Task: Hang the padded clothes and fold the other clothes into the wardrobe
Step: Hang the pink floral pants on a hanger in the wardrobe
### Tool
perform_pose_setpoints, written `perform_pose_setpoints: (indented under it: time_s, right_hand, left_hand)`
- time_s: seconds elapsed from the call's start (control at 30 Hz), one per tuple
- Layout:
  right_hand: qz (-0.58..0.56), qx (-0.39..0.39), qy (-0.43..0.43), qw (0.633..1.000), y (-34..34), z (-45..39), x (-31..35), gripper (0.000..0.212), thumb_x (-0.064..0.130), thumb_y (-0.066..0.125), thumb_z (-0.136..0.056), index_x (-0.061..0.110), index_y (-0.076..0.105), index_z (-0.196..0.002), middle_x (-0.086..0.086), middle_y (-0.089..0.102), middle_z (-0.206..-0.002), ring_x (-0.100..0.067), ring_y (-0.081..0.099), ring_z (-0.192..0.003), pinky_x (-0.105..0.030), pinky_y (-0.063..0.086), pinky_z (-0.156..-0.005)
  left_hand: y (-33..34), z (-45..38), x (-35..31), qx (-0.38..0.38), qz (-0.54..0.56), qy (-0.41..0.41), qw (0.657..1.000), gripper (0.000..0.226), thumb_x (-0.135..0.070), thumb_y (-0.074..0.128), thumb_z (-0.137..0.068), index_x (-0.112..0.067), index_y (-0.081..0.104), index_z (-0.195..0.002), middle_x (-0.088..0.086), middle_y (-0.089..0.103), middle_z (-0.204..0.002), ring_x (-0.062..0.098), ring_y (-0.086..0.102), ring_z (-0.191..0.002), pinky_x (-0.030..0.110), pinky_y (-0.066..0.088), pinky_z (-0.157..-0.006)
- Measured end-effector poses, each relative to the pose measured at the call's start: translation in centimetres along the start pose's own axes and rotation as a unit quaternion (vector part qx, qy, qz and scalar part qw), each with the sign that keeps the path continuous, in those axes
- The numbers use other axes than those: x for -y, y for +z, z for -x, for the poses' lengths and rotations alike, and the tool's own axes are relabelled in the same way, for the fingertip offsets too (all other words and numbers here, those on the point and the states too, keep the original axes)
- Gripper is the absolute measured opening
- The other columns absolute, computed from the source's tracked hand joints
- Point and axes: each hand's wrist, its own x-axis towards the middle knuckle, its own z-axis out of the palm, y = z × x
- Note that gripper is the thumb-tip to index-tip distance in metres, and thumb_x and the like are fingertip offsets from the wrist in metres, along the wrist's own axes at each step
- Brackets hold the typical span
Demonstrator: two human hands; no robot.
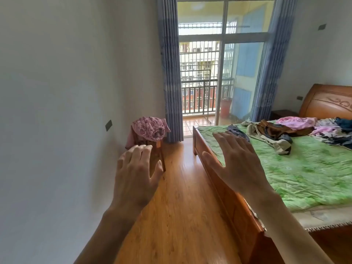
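Beyond the fingers of the left hand (136, 174), spread and holding nothing, a pink garment (150, 128) lies on a stool (159, 149). The right hand (236, 164) is open and empty too; past its fingers the clothes (282, 134) lie heaped on the bed (304, 172). No step seems begun yet; next, probably, one garment must be picked up.

We see a glossy wood-plank floor (182, 197), a varnished wooden bed frame (236, 212) with carved headboard (327, 101), a matt quilted green cloth cover (304, 168), soft crumpled cloth garments (276, 134) at its far edge, and pink patterned fabric (150, 128) on a wooden stool (160, 153).
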Motion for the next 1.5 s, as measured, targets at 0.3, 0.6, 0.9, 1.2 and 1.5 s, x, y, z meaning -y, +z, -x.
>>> perform_pose_setpoints:
  time_s: [0.3,0.6,0.9,1.2,1.5]
  right_hand:
    - [0.005,0.037,-0.030,0.999,6.2,-2.9,-1.3,0.071,0.066,0.035,-0.102,0.014,0.052,-0.148,-0.006,0.059,-0.148,-0.024,0.051,-0.142,-0.041,0.032,-0.119]
    - [-0.016,0.042,-0.030,0.999,13.5,-11.0,-7.4,0.069,0.067,0.035,-0.102,0.017,0.057,-0.143,-0.002,0.064,-0.139,-0.021,0.058,-0.131,-0.039,0.039,-0.116]
    - [-0.048,0.035,-0.037,0.998,21.0,-19.0,-13.1,0.065,0.066,0.039,-0.100,0.017,0.061,-0.137,-0.001,0.069,-0.127,-0.022,0.065,-0.119,-0.040,0.047,-0.108]
    - [-0.057,0.052,-0.036,0.996,28.7,-25.8,-15.0,0.063,0.067,0.041,-0.100,0.019,0.060,-0.137,0.001,0.067,-0.130,-0.019,0.062,-0.123,-0.038,0.046,-0.109]
    - [-0.054,0.067,-0.025,0.996,39.5,-35.1,-15.9,0.063,0.067,0.039,-0.100,0.021,0.060,-0.137,0.002,0.067,-0.131,-0.019,0.062,-0.124,-0.039,0.045,-0.110]
  left_hand:
    - [5.2,-3.7,0.9,0.001,0.017,0.009,1.000,0.057,-0.052,0.045,-0.099,-0.012,0.063,-0.135,0.012,0.067,-0.135,0.034,0.063,-0.127,0.055,0.052,-0.104]
    - [13.7,-12.8,-0.8,0.014,-0.008,0.002,1.000,0.053,-0.050,0.048,-0.099,-0.015,0.062,-0.137,0.008,0.066,-0.136,0.030,0.060,-0.129,0.052,0.050,-0.107]
    - [21.8,-20.1,-1.3,0.029,-0.033,-0.023,0.999,0.055,-0.053,0.045,-0.100,-0.017,0.065,-0.136,0.006,0.066,-0.138,0.028,0.059,-0.132,0.051,0.048,-0.110]
    - [29.1,-26.5,1.4,0.042,-0.035,-0.042,0.998,0.058,-0.054,0.037,-0.102,-0.018,0.061,-0.140,0.004,0.064,-0.140,0.026,0.056,-0.135,0.050,0.045,-0.114]
    - [39.4,-36.0,6.9,0.046,0.006,-0.039,0.998,0.058,-0.054,0.037,-0.102,-0.017,0.060,-0.140,0.005,0.065,-0.140,0.026,0.057,-0.134,0.050,0.045,-0.112]
